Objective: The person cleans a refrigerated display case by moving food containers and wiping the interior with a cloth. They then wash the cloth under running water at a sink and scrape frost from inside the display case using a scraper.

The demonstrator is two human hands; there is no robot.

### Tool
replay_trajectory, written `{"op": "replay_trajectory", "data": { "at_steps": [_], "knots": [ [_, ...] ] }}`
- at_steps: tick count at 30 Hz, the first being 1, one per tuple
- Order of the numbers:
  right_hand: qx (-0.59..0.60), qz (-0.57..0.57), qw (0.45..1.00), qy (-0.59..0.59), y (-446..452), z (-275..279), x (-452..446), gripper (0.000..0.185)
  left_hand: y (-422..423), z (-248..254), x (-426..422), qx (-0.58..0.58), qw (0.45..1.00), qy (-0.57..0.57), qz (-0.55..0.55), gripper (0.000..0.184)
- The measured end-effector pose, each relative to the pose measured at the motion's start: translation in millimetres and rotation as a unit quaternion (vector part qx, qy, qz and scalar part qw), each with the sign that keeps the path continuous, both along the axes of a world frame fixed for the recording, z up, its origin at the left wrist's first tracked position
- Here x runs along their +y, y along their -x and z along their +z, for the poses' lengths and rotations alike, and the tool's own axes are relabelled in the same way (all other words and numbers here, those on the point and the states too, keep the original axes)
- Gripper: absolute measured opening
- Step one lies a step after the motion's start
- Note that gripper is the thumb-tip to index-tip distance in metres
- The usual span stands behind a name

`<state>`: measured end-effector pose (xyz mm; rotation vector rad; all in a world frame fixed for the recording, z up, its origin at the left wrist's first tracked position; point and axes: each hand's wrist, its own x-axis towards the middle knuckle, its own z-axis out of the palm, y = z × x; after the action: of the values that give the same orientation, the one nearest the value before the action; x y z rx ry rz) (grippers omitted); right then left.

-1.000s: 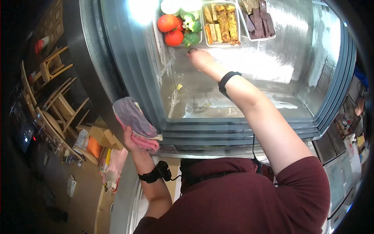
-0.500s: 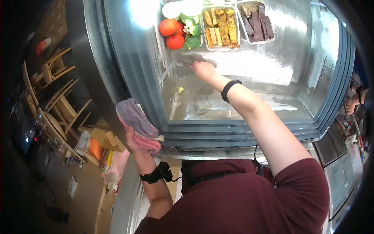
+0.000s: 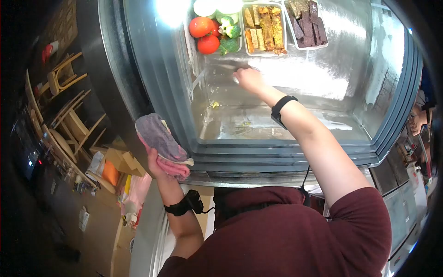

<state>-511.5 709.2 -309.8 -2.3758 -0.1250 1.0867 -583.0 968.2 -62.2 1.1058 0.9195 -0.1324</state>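
Note:
My left hand [image 3: 153,162] is closed around a folded cloth [image 3: 160,138], grey on top and pink below, at the left front corner of a metal-lined chest [image 3: 272,154]. Inside the chest, my right hand [image 3: 250,80] is low over the shiny floor with its fingers curled together. Whatever those fingers hold, if anything, is hidden. Small yellow-green scraps [image 3: 215,105] and wet-looking streaks lie on the chest floor nearer to me. Just beyond my right hand is a tub with tomatoes [image 3: 208,45] and broccoli [image 3: 228,45].
At the chest's far side, one tub holds yellow-brown strips [image 3: 266,32] and another dark purple-brown pieces [image 3: 308,28]. Wooden chairs [image 3: 69,76] and an open cardboard box [image 3: 124,162] stand to the left. Another person's hand [image 3: 419,122] shows at the right edge.
My right hand has shifted slightly right within the chest, fingers still curled. My left hand keeps the cloth at nearly the same spot. The view has shifted a little.

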Motion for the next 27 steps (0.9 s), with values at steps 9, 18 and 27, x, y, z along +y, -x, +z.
{"op": "replay_trajectory", "data": {
  "at_steps": [9,18,27],
  "knots": [
    [0.013,-0.065,0.998,-0.011,8,-13,31,0.034,2,-1,2,0.014,0.999,-0.027,0.014,0.067],
    [0.083,-0.249,0.964,-0.038,45,-13,81,0.037,1,-2,2,0.038,0.999,-0.039,0.002,0.051],
    [0.130,-0.172,0.972,-0.096,52,-28,81,0.034,2,-4,4,0.049,0.997,-0.064,0.003,0.055]
  ]
}}
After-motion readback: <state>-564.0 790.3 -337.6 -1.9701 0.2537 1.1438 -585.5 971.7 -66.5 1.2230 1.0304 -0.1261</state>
